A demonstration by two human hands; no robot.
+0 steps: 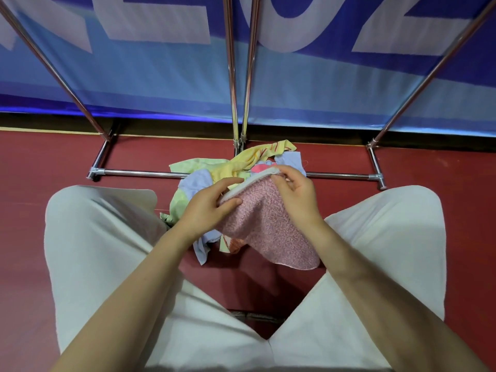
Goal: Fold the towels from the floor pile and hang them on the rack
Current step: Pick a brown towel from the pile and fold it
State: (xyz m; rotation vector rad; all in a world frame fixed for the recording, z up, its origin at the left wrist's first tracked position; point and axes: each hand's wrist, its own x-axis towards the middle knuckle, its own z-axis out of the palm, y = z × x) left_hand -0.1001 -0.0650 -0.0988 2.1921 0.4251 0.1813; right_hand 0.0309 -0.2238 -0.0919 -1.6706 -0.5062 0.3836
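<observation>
The person squats with knees spread, both bare forearms reaching forward and down between the legs; the pink towel (pixel 268 224) hangs in the air between the two hands, above the near part of the pile of towels (pixel 214 178) on the red floor (pixel 40 162). The left hand (pixel 209 202) grips the towel's white-edged top hem at its left corner, thumb lying over the pink face and fingers curled behind the hem; the right hand (pixel 294 191) pinches the same hem at its far right end, fingertips bent down onto the edge, so the hem runs as a slanting line from the lower left hand up to the higher right one. The body of the pink towel droops below and toward the person, its lower corner falling under the right wrist; it appears held clear of the floor. The pile lies just behind and under the hands, a loose heap of yellow, pale green, light blue and a bright pink scrap; a blue piece trails toward the person beneath the left wrist. The pile sits against the low chrome crossbar of the rack (pixel 233 76), whose slanted and upright poles rise behind it; no towel shows on the visible bars. Behind the rack stands a blue banner (pixel 322 84) with large white letters. The person's pale trousers (pixel 94 251) fill both lower sides of the view.
</observation>
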